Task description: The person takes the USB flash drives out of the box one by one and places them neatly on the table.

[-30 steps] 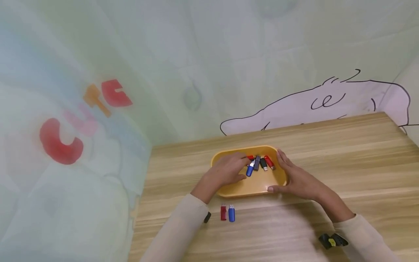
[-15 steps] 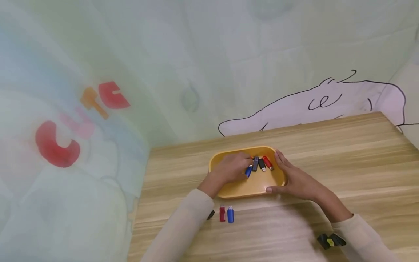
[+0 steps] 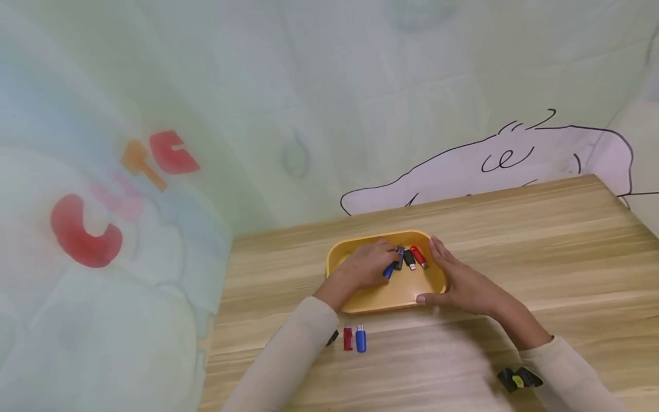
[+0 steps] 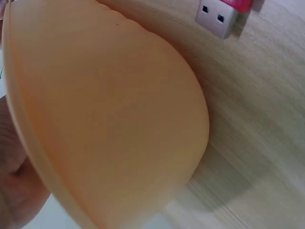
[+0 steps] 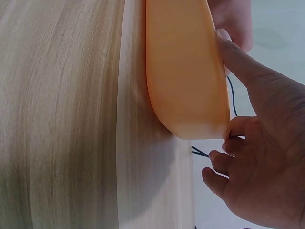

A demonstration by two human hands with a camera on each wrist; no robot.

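Observation:
A yellow plastic tray (image 3: 407, 292) stands on the table with several USB sticks inside. My right hand (image 3: 471, 285) grips its right end, thumb over the near rim and fingers round the outer side. Inside the tray, my left hand (image 3: 366, 264) reaches down with bent fingers at a blue USB stick (image 3: 388, 271), covering part of it. Whether the fingers pinch a stick is hidden. Beside it lie a dark grey stick (image 3: 399, 258), a black one (image 3: 409, 260) and a red one (image 3: 419, 257). The left wrist view shows mostly the tray's outer wall (image 4: 114, 109).
In front of the tray, a red USB stick (image 3: 348, 338) and a blue USB stick (image 3: 361, 339) lie side by side on the wooden table (image 3: 412, 366). A black object (image 3: 332, 337) pokes out by the left sleeve. A printed cloth (image 3: 288, 114) hangs behind.
My left hand has moved slightly right and down onto the sticks, covering more of the blue one and hiding a red one behind it. The right hand keeps its grip on the tray.

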